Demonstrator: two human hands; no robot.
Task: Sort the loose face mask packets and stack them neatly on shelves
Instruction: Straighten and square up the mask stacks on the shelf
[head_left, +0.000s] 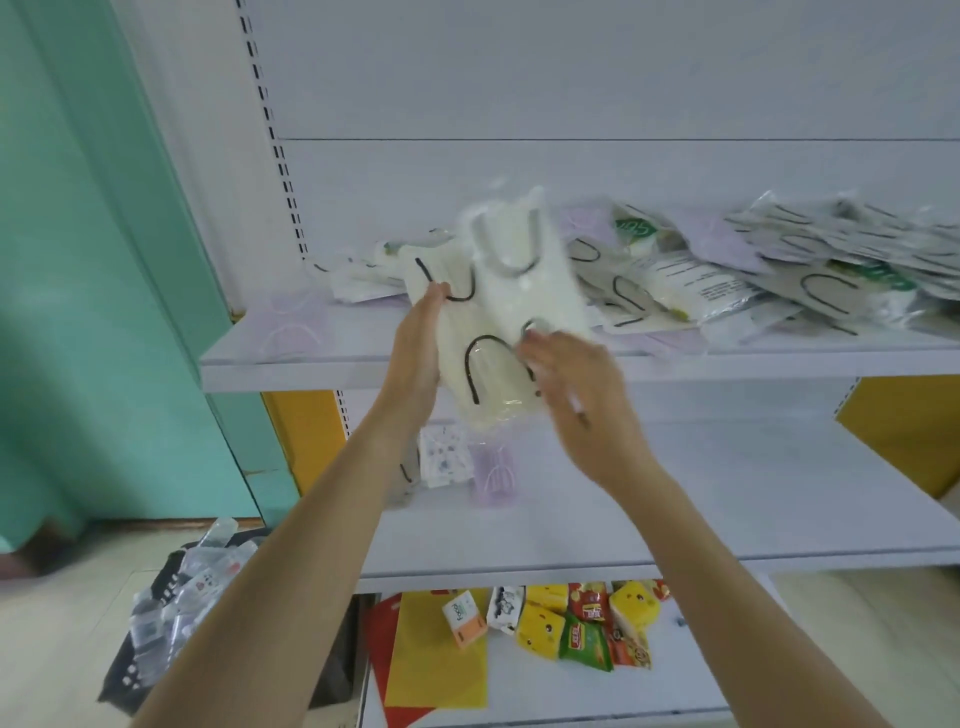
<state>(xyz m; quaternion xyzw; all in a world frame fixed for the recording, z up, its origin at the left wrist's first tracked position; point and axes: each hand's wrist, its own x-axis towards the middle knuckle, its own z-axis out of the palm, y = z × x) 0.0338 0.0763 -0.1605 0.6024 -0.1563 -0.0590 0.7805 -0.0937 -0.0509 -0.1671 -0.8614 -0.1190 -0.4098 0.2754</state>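
Several white face mask packets with black ear loops (493, 332) are bunched in front of the upper shelf (779, 361). My left hand (415, 353) grips their left edge, thumb on the front. My right hand (576, 384) pinches the right edge of the front packet; it is blurred. A loose heap of mask packets (769, 270), white, grey and lilac, covers the right part of the upper shelf. Two lilac packets (293, 325) lie at its left end. On the middle shelf (753, 499) lie a patterned packet (444, 457) and a lilac one (493, 475).
The bottom shelf holds snack and tissue packs (571, 618) and yellow and red sheets (436, 649). On the floor at left sits a dark bag with more clear packets (176, 608). A teal wall (93, 260) stands left of the shelving.
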